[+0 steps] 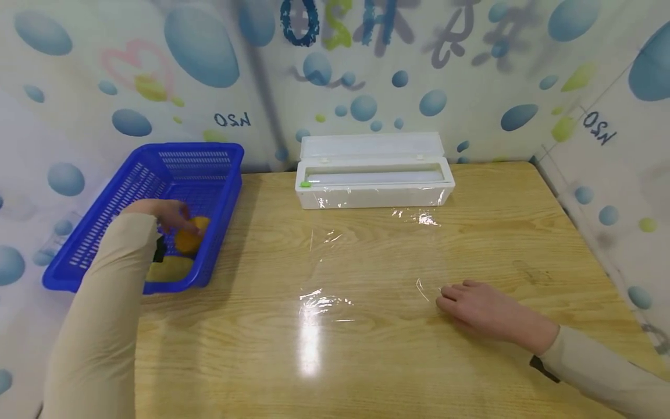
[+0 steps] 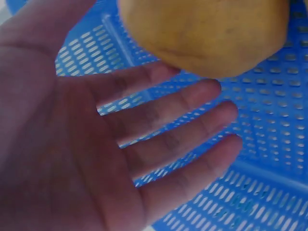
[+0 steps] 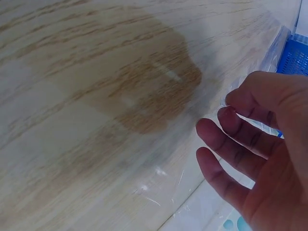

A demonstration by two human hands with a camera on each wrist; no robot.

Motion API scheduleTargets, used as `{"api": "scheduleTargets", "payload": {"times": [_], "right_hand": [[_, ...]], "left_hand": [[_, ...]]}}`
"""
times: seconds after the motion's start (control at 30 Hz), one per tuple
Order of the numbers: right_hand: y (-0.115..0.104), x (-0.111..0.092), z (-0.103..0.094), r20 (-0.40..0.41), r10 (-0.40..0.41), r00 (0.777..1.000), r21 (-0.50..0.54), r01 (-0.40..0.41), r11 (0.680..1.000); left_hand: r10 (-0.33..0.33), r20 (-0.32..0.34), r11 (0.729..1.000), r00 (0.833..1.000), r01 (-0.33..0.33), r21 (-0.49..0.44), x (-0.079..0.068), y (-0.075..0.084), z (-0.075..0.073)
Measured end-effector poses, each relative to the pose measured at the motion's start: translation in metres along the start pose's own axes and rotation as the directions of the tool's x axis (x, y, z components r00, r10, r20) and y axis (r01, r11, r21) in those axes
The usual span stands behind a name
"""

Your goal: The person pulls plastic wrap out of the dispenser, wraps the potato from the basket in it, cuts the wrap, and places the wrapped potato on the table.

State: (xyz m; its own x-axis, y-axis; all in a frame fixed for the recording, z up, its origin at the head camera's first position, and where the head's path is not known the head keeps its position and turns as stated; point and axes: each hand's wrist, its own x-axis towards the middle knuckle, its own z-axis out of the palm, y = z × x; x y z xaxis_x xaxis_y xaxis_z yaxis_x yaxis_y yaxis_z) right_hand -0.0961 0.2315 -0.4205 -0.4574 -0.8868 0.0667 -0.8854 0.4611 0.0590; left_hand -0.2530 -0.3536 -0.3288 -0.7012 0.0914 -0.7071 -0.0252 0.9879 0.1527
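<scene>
My left hand [image 1: 164,214] reaches down into the blue basket [image 1: 230,192]. Beside its fingertips is an orange-yellow round fruit [image 1: 189,235]; the left wrist view has the four fingers spread and nearly straight just beneath the fruit [image 2: 207,33]. A paler yellow item [image 1: 170,269] lies at the basket's near end. Over on the right, my right hand [image 1: 484,308] is low over the table, by the right edge of a sheet of clear plastic film [image 1: 377,262] spread on the wood. Its fingers are loosely bent, thumb tip close to the index finger [image 3: 240,125].
A white cling film dispenser [image 1: 374,195] stands at the back of the wooden table [image 1: 398,372], lid raised, with a green slider at its left end. The basket sits at the table's left back corner. Patterned walls [image 1: 361,75] close off the back and sides.
</scene>
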Motion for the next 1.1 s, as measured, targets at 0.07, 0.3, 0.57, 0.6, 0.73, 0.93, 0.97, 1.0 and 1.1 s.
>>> {"api": "scheduleTargets", "payload": {"times": [0.07, 0.3, 0.57, 0.6, 0.73, 0.93, 0.97, 1.0, 1.1], "right_hand": [[0.0, 0.001, 0.0, 0.004, 0.004, 1.0, 0.008, -0.004, 1.0], [0.0, 0.004, 0.003, 0.006, 0.007, 1.0, 0.026, -0.007, 1.0], [-0.002, 0.003, 0.006, -0.026, 0.002, 1.0, 0.05, 0.0, 0.999], [-0.003, 0.003, 0.006, -0.033, 0.002, 0.999, 0.054, 0.0, 0.999], [-0.003, 0.002, 0.006, -0.046, 0.016, 0.999, 0.074, -0.012, 0.997], [-0.002, 0.001, 0.006, -0.057, 0.036, 0.998, 0.117, -0.029, 0.993], [-0.002, 0.001, 0.005, -0.058, 0.038, 0.998, 0.122, -0.031, 0.992], [-0.001, 0.002, 0.005, -0.056, 0.039, 0.998, 0.125, -0.031, 0.992], [0.0, 0.003, 0.004, -0.049, 0.04, 0.998, 0.113, -0.034, 0.993]], "left_hand": [[0.013, 0.023, 1.0, 1.0, -0.012, -0.027, 0.0, -0.002, 0.003], [0.078, -0.017, 0.993, 0.997, -0.079, -0.093, 0.0, -0.014, 0.006], [0.184, -0.238, 0.983, 0.954, -0.175, 0.058, -0.026, -0.004, -0.007], [0.2, -0.269, 0.979, 0.942, -0.18, 0.095, -0.03, 0.0, -0.01], [0.238, -0.352, 0.966, 0.905, -0.182, 0.183, -0.046, 0.016, -0.021], [0.266, -0.398, 0.957, 0.878, -0.192, 0.216, -0.064, 0.041, -0.031], [0.273, -0.4, 0.956, 0.875, -0.2, 0.215, -0.067, 0.046, -0.031], [0.278, -0.401, 0.955, 0.873, -0.206, 0.212, -0.068, 0.052, -0.032], [0.313, -0.398, 0.946, 0.862, -0.246, 0.21, -0.073, 0.07, -0.032]]}}
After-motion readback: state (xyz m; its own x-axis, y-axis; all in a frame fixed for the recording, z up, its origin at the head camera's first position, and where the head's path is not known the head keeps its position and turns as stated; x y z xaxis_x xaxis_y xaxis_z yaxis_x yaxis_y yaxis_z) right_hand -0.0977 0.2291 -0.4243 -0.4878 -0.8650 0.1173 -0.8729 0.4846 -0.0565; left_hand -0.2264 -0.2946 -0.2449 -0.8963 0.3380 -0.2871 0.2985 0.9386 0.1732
